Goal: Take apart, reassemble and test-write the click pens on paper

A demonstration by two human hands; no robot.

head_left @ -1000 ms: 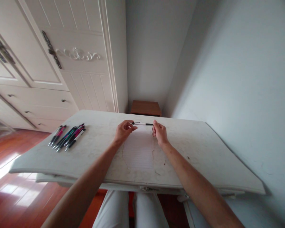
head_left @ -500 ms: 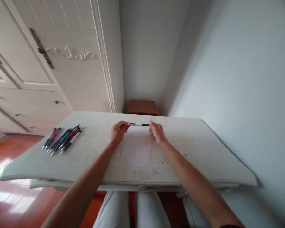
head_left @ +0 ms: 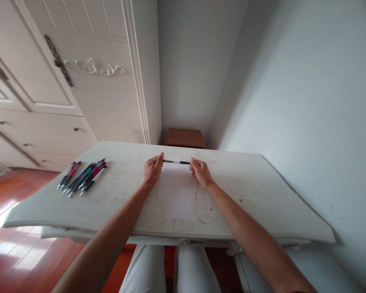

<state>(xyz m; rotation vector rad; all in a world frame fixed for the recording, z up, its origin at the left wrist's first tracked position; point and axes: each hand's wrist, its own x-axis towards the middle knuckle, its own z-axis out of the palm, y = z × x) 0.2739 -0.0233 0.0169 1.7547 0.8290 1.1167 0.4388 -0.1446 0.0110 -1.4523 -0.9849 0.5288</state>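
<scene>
A slim black-and-white pen [head_left: 176, 162] is held level between my two hands above the far part of a lined paper sheet [head_left: 178, 195]. My left hand [head_left: 153, 169] is closed around its left end, thumb pointing up, and a dark length shows beside those fingers. At the black right end, my right hand [head_left: 200, 170] grips with thumb and curled fingers. Both tips of the pen are hidden in the hands. The sheet lies flat on the white table [head_left: 238, 183], below and between my forearms.
Several pens [head_left: 87, 177] with black, pink, green and white parts lie in a loose pile on the table's left side. A white cabinet [head_left: 110, 110] stands behind at left, a brown wooden box-like piece [head_left: 184, 137] beyond the far edge. A wall [head_left: 308, 101] runs along the right.
My left hand has turned so its thumb points up at the pen's left end. More dark length shows beside it. The right hand keeps its grip, and the view has shifted slightly.
</scene>
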